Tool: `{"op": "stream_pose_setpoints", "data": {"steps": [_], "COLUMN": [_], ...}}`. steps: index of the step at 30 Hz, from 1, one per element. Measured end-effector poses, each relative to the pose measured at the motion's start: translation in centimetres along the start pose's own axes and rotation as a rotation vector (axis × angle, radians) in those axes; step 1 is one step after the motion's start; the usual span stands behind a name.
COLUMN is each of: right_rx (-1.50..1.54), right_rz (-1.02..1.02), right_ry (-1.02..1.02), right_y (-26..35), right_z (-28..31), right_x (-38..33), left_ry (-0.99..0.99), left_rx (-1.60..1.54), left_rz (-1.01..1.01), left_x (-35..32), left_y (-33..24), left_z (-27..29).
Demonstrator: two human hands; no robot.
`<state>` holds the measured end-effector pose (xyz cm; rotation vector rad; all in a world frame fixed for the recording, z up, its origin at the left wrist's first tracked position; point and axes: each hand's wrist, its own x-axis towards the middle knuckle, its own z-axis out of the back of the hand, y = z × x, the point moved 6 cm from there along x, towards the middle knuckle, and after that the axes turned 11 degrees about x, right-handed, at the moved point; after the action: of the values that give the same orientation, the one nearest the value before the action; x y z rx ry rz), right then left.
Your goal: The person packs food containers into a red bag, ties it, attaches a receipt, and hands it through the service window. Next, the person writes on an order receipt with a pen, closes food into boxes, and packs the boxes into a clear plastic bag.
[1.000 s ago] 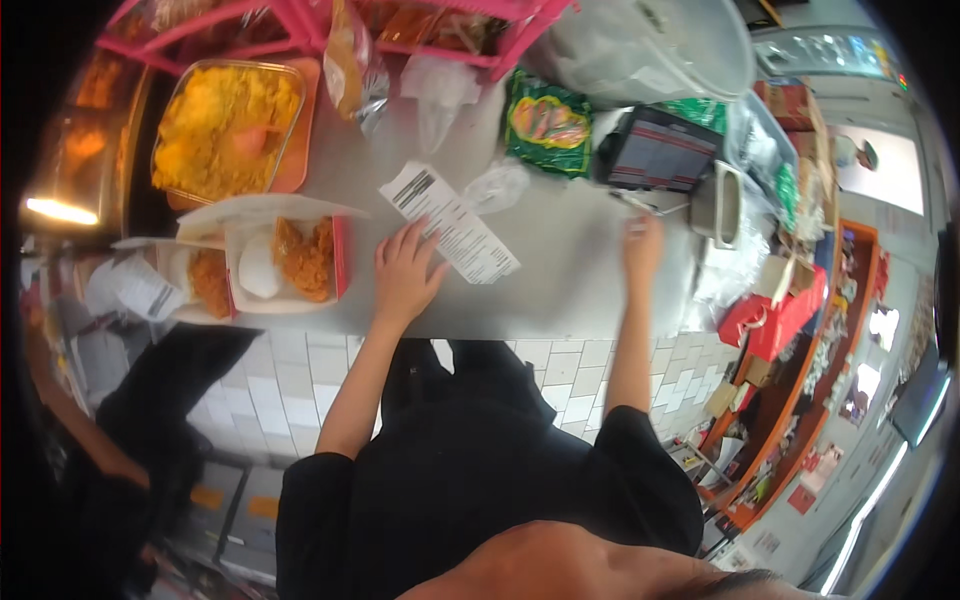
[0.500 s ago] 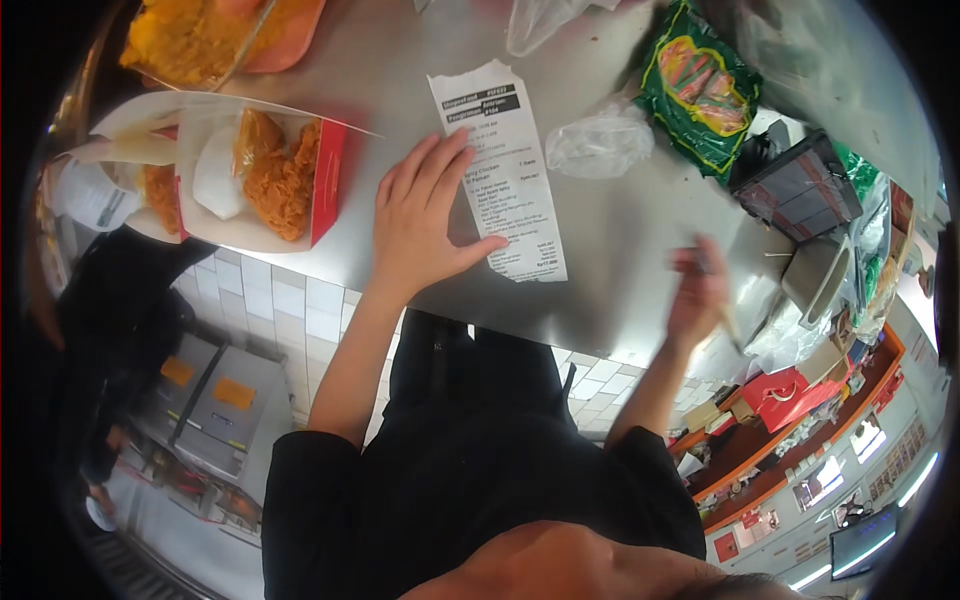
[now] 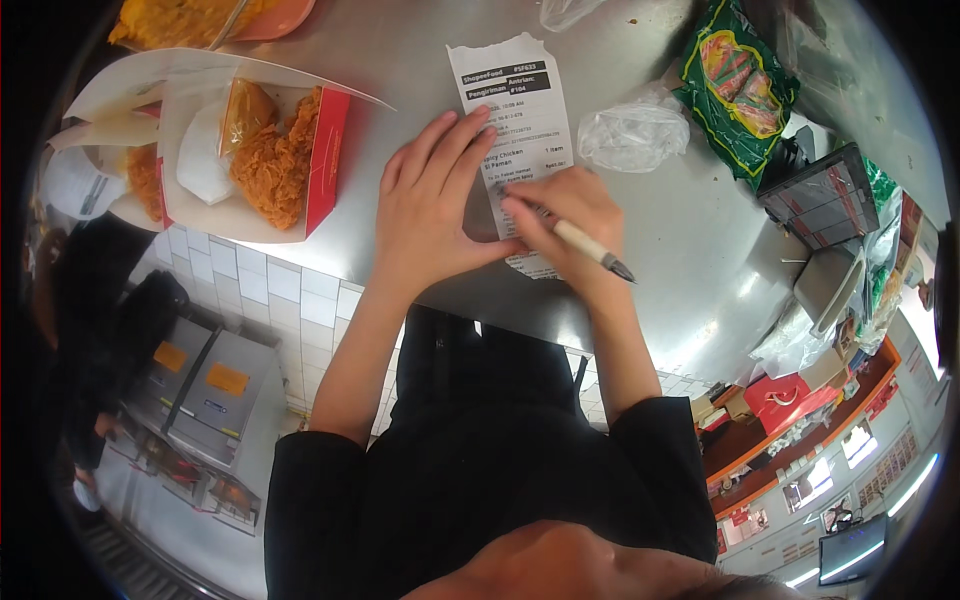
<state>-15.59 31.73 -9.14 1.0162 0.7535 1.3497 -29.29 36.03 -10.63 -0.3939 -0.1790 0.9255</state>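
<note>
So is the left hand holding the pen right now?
No, the pen is gripped in the right hand, while the left hand lies flat, pinning the receipt to the steel counter.

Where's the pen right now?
In the head view the pen is in the right hand, its tip on the paper slip that the left hand presses flat on the steel counter.

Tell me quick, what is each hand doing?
Left hand: open, pressed flat on the receipt.
Right hand: closed around a pen, tip on the receipt.
</note>
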Motion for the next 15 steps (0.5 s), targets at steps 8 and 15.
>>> {"op": "stream_pose_setpoints", "data": {"steps": [8, 15], "right_rx": [0.635, 1.233], "right_rz": [-0.466, 0.112], "right_ry": [-0.095, 0.102], "right_y": [0.2, 0.5], "right_z": [4.9, 4.9], "right_x": [-3.5, -4.7], "left_ry": [0.001, -0.017], "left_rx": [0.0, -0.02], "left_rz": [-0.003, -0.001], "left_x": [0.2, 0.3], "left_y": [-0.1, -0.3], "left_z": [0.4, 1.4]}}
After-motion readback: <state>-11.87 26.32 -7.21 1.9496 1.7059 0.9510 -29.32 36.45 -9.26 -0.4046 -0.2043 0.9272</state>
